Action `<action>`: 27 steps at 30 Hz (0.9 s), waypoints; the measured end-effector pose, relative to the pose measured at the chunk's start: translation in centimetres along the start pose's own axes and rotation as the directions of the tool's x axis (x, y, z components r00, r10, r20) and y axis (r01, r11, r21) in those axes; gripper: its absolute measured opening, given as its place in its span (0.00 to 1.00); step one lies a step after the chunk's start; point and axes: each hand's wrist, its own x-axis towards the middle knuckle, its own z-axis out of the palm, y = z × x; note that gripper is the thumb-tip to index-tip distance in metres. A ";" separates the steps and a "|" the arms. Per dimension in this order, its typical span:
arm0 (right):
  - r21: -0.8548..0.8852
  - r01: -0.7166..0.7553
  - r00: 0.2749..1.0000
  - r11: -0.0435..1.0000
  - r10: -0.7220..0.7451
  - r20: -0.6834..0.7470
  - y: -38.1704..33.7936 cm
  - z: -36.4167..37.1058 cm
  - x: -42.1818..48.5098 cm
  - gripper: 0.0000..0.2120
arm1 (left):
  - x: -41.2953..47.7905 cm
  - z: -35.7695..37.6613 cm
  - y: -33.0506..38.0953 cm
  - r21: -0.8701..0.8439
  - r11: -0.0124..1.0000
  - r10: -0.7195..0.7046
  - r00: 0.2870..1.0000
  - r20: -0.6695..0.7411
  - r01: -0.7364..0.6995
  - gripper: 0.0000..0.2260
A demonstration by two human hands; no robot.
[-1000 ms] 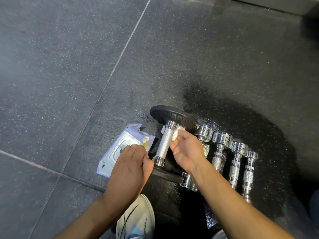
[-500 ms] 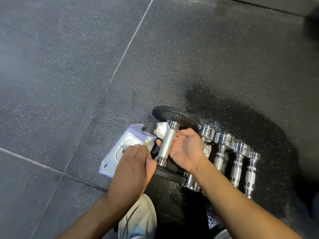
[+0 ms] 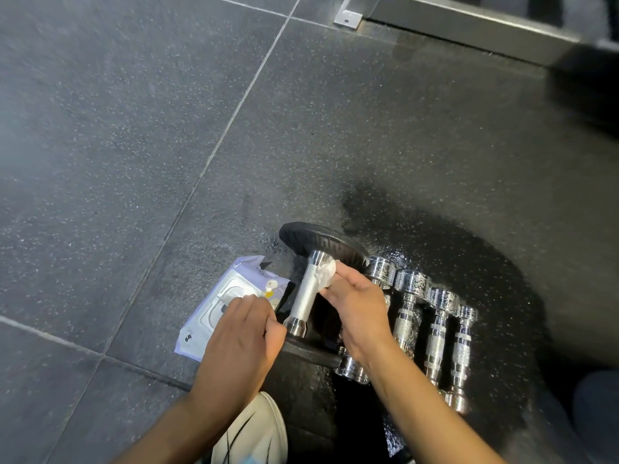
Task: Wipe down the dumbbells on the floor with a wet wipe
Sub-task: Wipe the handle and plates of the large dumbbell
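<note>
A dumbbell with black plates and a knurled silver handle (image 3: 306,294) lies on the dark rubber floor. My left hand (image 3: 239,346) grips its near black plate and steadies it. My right hand (image 3: 356,306) pinches a crumpled white wet wipe (image 3: 325,271) against the upper right side of the handle, just below the far plate (image 3: 318,237). To the right, several small chrome dumbbells (image 3: 408,316) lie side by side on a wet patch of floor.
A pale purple pack of wet wipes (image 3: 221,306) lies on the floor left of the dumbbell, partly under my left hand. A white shoe (image 3: 254,433) shows at the bottom. A metal frame rail (image 3: 469,25) runs along the top right.
The wipe went from the handle's right side round to its left by the far plate, and is now back on the right. My left hand kept its grip.
</note>
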 end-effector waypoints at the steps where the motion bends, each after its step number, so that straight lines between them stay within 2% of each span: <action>1: -0.140 0.075 0.997 0.987 -0.079 -0.023 0.0 0.0 -0.2 0.12 | 0.0 0.0 0.1 0.002 1.000 0.000 1.000 -0.003 0.000 0.07; 3: -0.416 0.226 0.966 0.881 -0.258 -0.020 0.0 -0.1 -0.1 0.13 | 0.0 0.1 0.1 0.011 1.000 0.005 1.000 -0.012 -0.005 0.08; 5: -0.617 0.348 0.910 0.706 -0.413 0.039 0.4 0.0 0.1 0.14 | 0.0 0.1 0.2 0.020 1.000 0.007 1.000 -0.017 -0.007 0.08; 8: -0.734 0.503 0.792 0.456 -0.582 0.182 1.3 0.3 0.2 0.14 | 0.0 0.2 0.0 0.026 1.000 0.006 1.000 -0.021 -0.005 0.09; 11: -0.793 0.559 0.720 0.243 -0.617 0.319 1.2 0.5 0.4 0.13 | 0.1 0.2 0.0 0.033 0.999 0.002 1.000 -0.024 -0.001 0.09; 13: -0.813 0.581 0.653 0.031 -0.614 0.443 0.9 0.6 0.8 0.15 | 0.1 0.3 0.0 0.041 0.999 0.004 1.000 -0.023 -0.003 0.09; 15: -0.807 0.563 0.622 -0.178 -0.552 0.555 0.6 1.1 1.2 0.16 | 0.1 0.3 0.0 0.045 0.999 0.008 1.000 -0.030 -0.007 0.09; 16: -0.797 0.551 0.625 -0.246 -0.512 0.590 0.3 1.6 1.2 0.17 | 0.1 0.3 0.0 0.045 0.999 0.011 0.999 -0.035 -0.010 0.09; 20: -0.747 0.485 0.682 -0.454 -0.339 0.648 -1.3 4.0 0.6 0.21 | 0.1 0.3 0.1 0.047 0.999 0.026 0.999 -0.044 -0.024 0.09; 22: -0.683 0.467 0.753 -0.562 -0.152 0.640 -2.0 5.2 0.1 0.18 | 0.0 0.5 0.1 0.055 0.998 0.041 0.999 -0.035 -0.039 0.09; 25: -0.594 0.489 0.801 -0.639 0.059 0.595 -2.3 6.5 -0.3 0.17 | 0.0 0.6 0.1 0.076 0.995 0.061 0.998 -0.032 -0.058 0.10; 27: -0.563 0.559 0.782 -0.608 0.160 0.603 -2.1 6.6 -0.7 0.16 | 0.0 0.5 0.2 0.068 0.996 0.054 0.998 -0.041 -0.051 0.10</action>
